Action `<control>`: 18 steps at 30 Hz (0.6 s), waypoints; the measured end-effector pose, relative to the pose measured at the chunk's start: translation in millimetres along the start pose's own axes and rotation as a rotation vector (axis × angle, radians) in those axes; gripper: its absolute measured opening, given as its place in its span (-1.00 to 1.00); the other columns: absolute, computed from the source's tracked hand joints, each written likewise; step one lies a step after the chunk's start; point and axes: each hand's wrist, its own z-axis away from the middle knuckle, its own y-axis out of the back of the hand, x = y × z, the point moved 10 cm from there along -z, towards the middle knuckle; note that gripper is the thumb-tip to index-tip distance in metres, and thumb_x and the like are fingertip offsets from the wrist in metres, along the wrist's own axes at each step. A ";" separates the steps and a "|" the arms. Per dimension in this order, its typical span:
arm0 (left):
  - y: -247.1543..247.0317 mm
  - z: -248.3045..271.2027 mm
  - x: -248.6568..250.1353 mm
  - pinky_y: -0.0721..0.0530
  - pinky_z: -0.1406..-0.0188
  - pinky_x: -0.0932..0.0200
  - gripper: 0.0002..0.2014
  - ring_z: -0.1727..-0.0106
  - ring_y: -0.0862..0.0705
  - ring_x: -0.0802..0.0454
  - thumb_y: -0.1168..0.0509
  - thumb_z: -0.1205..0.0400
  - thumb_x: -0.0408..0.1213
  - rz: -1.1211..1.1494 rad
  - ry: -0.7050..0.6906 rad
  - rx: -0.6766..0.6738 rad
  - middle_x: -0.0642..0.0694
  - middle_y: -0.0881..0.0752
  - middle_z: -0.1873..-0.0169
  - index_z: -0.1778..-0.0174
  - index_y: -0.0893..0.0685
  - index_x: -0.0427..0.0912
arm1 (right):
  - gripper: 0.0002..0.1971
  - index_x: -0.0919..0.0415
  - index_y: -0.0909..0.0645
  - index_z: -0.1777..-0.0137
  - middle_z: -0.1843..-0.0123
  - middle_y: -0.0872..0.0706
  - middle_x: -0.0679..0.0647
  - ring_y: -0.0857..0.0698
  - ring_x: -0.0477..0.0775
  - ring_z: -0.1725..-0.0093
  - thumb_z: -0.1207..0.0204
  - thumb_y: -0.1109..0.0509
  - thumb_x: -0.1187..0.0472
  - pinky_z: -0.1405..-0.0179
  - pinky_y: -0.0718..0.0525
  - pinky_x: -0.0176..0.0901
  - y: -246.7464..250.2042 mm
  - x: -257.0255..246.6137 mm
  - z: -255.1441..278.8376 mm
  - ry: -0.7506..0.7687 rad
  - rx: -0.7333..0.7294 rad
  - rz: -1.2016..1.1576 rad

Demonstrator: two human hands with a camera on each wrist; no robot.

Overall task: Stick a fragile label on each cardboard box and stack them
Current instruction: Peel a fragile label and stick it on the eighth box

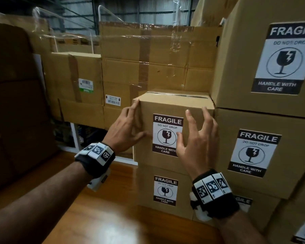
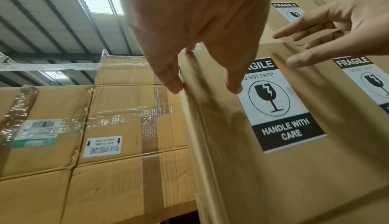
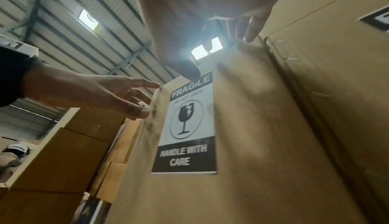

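Cardboard box (image 1: 192, 110) between splayed hands

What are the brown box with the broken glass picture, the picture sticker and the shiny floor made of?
The top box looks like plain matte cardboard: flat brown faces, folded edges, a taped top seam. Its fragile label seems to be printed paper, white with dark bands, lying flat on the front. The surface below looks like varnished wood, judging by its orange grain and bright glare, though it could be laminate.
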 end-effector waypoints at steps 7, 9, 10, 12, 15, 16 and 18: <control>23.4 80.7 -45.0 -0.65 -0.47 -0.03 -0.09 -0.54 -0.54 -0.12 -0.53 -0.58 0.10 -0.219 0.009 -0.012 -0.11 -0.12 -0.77 -0.78 -0.19 0.05 | -0.47 0.15 -0.69 -0.45 -0.59 -0.49 0.29 -0.48 0.30 -0.51 -0.47 -0.65 0.21 -0.35 -0.65 0.34 -41.0 -67.5 29.2 0.088 -0.080 -0.344; 38.3 114.3 -78.5 -0.68 -0.40 0.06 -0.17 -0.49 -0.57 -0.07 -0.50 -0.60 0.12 -0.271 0.085 -0.020 -0.09 -0.12 -0.77 -0.74 -0.26 0.07 | -0.48 0.18 -0.69 -0.43 -0.57 -0.50 0.31 -0.50 0.33 -0.47 -0.46 -0.65 0.21 -0.35 -0.64 0.35 -62.7 -94.4 39.1 0.085 -0.158 -0.427; 48.4 131.3 -97.4 -0.69 -0.36 0.10 -0.20 -0.47 -0.59 -0.05 -0.48 -0.61 0.14 -0.289 0.126 -0.018 -0.08 -0.12 -0.76 -0.72 -0.28 0.07 | -0.48 0.19 -0.69 -0.43 -0.56 -0.50 0.30 -0.52 0.34 -0.45 -0.46 -0.65 0.20 -0.32 -0.65 0.34 -73.9 -110.1 44.0 0.089 -0.205 -0.457; 73.0 164.6 -135.6 -0.68 -0.34 0.19 -0.26 -0.45 -0.60 0.00 -0.44 -0.64 0.18 -0.308 0.214 -0.006 -0.07 -0.15 -0.74 -0.69 -0.31 0.09 | -0.47 0.17 -0.69 -0.42 -0.54 -0.50 0.26 -0.56 0.32 -0.37 -0.45 -0.66 0.17 -0.21 -0.70 0.26 -93.9 -145.0 52.8 0.123 -0.286 -0.509; 115.2 216.2 -196.9 -0.60 -0.39 0.26 -0.31 -0.53 -0.53 0.02 -0.37 -0.66 0.24 -0.323 0.349 0.026 -0.05 -0.17 -0.73 -0.66 -0.35 0.09 | -0.49 0.11 -0.70 -0.42 -0.52 -0.51 0.20 -0.57 0.27 -0.36 -0.47 -0.66 0.11 -0.14 -0.74 0.22 -120.3 -205.7 63.5 0.203 -0.379 -0.569; 129.2 233.4 -218.0 -0.61 -0.41 0.24 -0.33 -0.54 -0.51 0.02 -0.34 -0.66 0.25 -0.328 0.395 0.040 -0.04 -0.19 -0.72 -0.65 -0.38 0.08 | -0.50 0.10 -0.70 -0.42 -0.52 -0.52 0.19 -0.57 0.26 -0.38 -0.48 -0.65 0.09 -0.15 -0.76 0.23 -128.9 -226.4 66.9 0.226 -0.399 -0.580; 158.0 265.6 -259.2 -0.61 -0.42 0.21 -0.35 -0.54 -0.51 0.04 -0.30 -0.67 0.28 -0.337 0.480 0.071 -0.01 -0.22 -0.69 -0.63 -0.43 0.06 | -0.53 0.09 -0.70 -0.40 -0.51 -0.53 0.19 -0.57 0.24 -0.40 -0.50 -0.63 0.06 -0.17 -0.77 0.22 -146.0 -268.2 73.8 0.266 -0.430 -0.605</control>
